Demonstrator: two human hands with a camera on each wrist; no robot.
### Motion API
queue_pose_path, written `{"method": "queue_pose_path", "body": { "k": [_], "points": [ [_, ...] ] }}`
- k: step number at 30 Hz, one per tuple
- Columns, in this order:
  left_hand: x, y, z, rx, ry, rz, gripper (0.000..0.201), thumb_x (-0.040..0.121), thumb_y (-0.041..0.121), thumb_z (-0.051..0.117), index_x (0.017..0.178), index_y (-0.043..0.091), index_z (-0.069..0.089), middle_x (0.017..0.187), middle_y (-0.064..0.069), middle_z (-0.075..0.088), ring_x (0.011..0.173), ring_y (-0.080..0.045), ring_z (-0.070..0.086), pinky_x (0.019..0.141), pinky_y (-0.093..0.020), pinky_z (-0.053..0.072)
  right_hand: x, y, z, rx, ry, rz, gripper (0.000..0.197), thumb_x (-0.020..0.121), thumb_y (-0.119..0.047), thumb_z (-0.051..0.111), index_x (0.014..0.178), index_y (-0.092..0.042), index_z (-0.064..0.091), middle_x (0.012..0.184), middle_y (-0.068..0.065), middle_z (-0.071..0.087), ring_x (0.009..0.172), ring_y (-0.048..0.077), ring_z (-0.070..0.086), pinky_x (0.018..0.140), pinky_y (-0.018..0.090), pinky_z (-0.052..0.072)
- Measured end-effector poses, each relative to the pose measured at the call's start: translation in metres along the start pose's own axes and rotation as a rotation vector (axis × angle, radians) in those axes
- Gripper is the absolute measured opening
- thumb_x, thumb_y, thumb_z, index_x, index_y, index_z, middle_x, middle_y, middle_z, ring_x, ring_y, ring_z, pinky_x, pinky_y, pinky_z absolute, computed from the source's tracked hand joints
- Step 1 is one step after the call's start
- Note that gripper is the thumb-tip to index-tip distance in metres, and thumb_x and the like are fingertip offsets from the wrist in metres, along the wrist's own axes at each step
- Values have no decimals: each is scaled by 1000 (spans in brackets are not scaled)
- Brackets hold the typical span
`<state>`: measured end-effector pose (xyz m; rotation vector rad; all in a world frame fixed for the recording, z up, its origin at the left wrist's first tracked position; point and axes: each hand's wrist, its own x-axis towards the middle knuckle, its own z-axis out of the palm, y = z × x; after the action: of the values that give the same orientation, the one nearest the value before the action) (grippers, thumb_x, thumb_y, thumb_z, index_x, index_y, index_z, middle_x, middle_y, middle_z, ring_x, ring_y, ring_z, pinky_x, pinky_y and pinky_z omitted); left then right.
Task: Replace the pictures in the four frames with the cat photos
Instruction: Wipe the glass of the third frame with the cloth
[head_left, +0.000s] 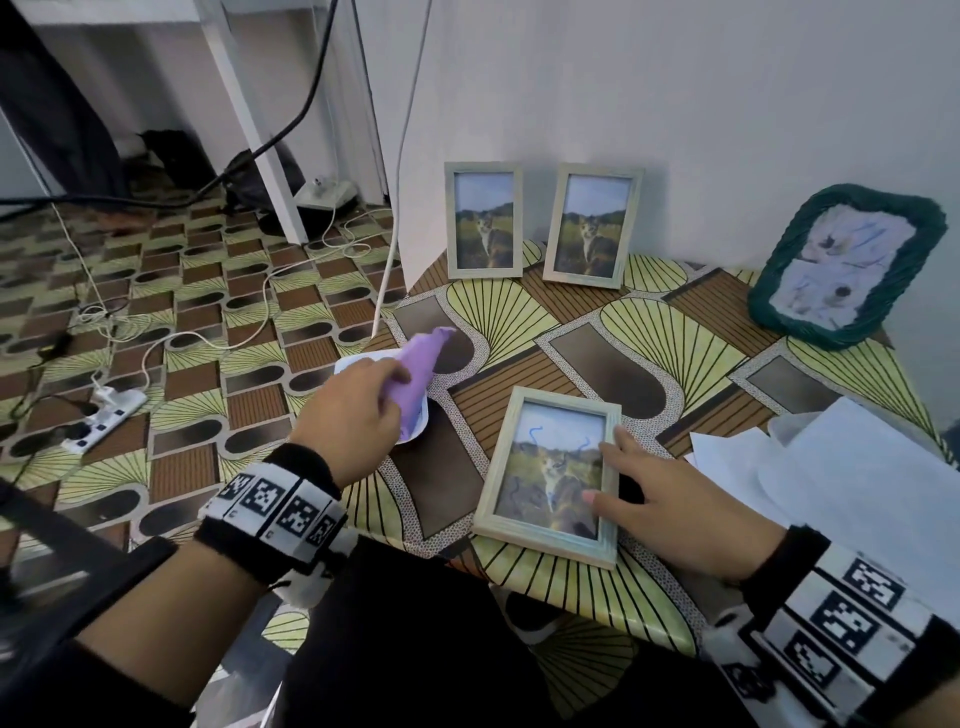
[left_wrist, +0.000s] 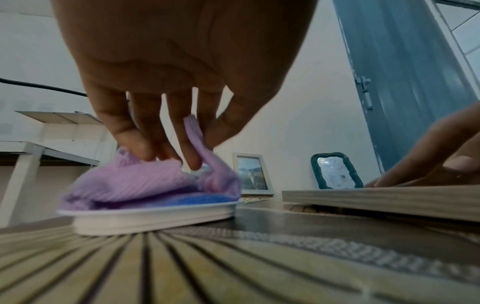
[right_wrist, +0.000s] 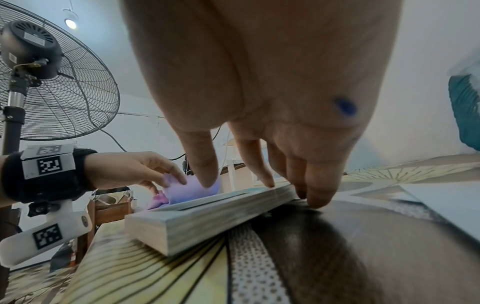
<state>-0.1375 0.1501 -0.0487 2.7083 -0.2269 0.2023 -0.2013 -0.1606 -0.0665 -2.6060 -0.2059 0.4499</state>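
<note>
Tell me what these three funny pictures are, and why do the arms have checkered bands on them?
They show one person working, filmed by three cameras at once. The big picture comes from a camera on the head, looking down. The other two come from cameras strapped to each wrist, so the hands look huge. The checkered bands sit on the wrists.

The left hand pinches a purple cloth lying in a white dish. The right hand rests straight fingers on a wooden frame lying flat on the patterned table; it holds a cat photo with blue scribbles. Two more cat frames and a green frame lean against the wall.
</note>
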Motion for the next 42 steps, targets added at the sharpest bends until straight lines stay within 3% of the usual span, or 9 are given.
{"method": "queue_pose_path", "body": {
  "k": [3, 7, 14, 18, 29, 34, 38, 40, 42],
  "points": [
    [-2, -11, 1, 98, -33, -58, 46, 91, 20, 52, 136, 14, 53, 116, -9, 64, 106, -29, 54, 93, -40, 45, -1, 1, -1, 0, -1, -10, 73, 94, -55, 50, 155, -22, 25, 164, -4, 0, 150, 15, 17, 120, 32, 21],
    [-5, -19, 1, 242, -76, -35, 48, 92, 45, 53, 132, 18, 61, 106, -10, 61, 104, -30, 50, 93, -39, 42, -1, 0, -4, -21, 0, 2, 72, 94, -55, 49, 154, -23, 26, 164, -5, 1, 149, 17, 21, 118, 29, 21],
    [-9, -28, 1, 233, -133, -78, 55, 84, 66, 54, 121, 27, 66, 145, -12, 36, 135, -28, 34, 108, -43, 36, -2, -5, -5, -47, 1, 17, 69, 95, -54, 49, 153, -23, 28, 164, -3, 3, 147, 19, 27, 115, 27, 23],
    [-10, -25, 8, 246, -262, 10, 63, 82, 73, 45, 100, 14, 59, 109, -5, 56, 101, -28, 56, 82, -35, 44, -2, -6, -5, -42, -1, 17, 71, 94, -55, 50, 153, -23, 28, 164, -3, 3, 147, 19, 27, 117, 29, 25],
    [2, -33, 1, 262, -285, 25, 41, 96, 45, 51, 119, 15, 66, 128, -13, 62, 109, -33, 61, 90, -34, 45, -4, -5, -6, 0, 2, 22, 72, 93, -54, 53, 153, -23, 29, 163, -7, 4, 147, 17, 25, 115, 26, 23],
    [0, -33, -1, 166, -153, 39, 22, 93, 12, 49, 98, 11, 70, 88, -14, 69, 88, -37, 62, 78, -38, 48, -4, -3, -8, 5, -3, -3, 69, 93, -52, 53, 153, -25, 31, 163, -9, 6, 147, 15, 26, 117, 29, 25],
    [2, -24, -10, 73, -26, 42, 22, 91, 6, 46, 89, 4, 68, 71, -13, 62, 71, -31, 55, 69, -39, 44, -4, 2, -8, 44, 63, -42, 61, 95, -46, 55, 150, -26, 38, 161, -11, 16, 146, 10, 27, 115, 26, 27],
    [3, -10, -16, 20, 63, 96, 18, 89, 4, 47, 84, 1, 64, 65, -15, 55, 65, -33, 50, 64, -40, 39, -6, 3, -9, 103, 118, -81, 50, 95, -43, 57, 143, -33, 47, 149, -26, 34, 140, 4, 36, 108, 17, 30],
    [0, 14, -18, -11, 93, 181, 16, 88, 4, 47, 82, 1, 61, 64, -15, 52, 63, -34, 47, 61, -40, 36, -10, 2, -11, 169, 171, -103, 25, 95, -40, 58, 115, -53, 56, 111, -52, 50, 109, -9, 55, 86, 3, 37]
  ]
}}
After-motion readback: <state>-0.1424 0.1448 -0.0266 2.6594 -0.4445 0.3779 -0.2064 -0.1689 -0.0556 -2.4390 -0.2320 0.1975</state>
